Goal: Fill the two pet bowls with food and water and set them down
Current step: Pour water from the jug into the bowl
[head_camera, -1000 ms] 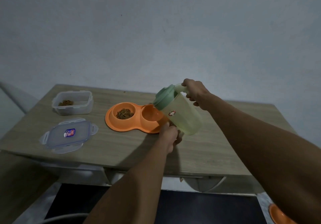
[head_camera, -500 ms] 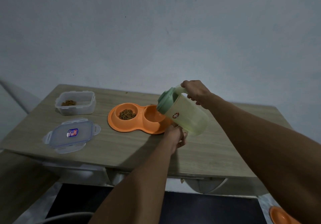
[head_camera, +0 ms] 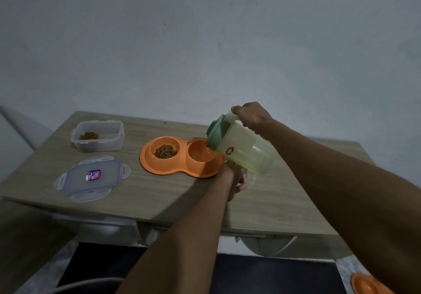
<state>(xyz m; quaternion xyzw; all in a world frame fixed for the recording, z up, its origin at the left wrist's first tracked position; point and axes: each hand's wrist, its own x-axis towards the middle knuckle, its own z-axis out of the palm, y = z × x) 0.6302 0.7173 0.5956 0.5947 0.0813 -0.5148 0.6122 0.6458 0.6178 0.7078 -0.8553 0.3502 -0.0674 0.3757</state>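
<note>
An orange double pet bowl (head_camera: 166, 170) lies on the wooden table (head_camera: 159, 198). Its left cup holds brown kibble (head_camera: 165, 150); its right cup (head_camera: 201, 154) has water streaming into it. My right hand (head_camera: 252, 117) grips the handle of a pale green jug (head_camera: 243, 150) with a green lid, tipped left with its spout over the right cup. My left hand (head_camera: 233, 176) touches the jug's underside from below, fingers partly hidden behind it.
A clear food container (head_camera: 98, 136) with a little kibble stands at the table's back left. Its clear lid (head_camera: 92, 178) lies in front of it. Another orange dish (head_camera: 369, 285) shows at the bottom right on the floor. A wall rises behind the table.
The jug has tilted further, and water now pours into the right cup. My left hand stays under the jug's base.
</note>
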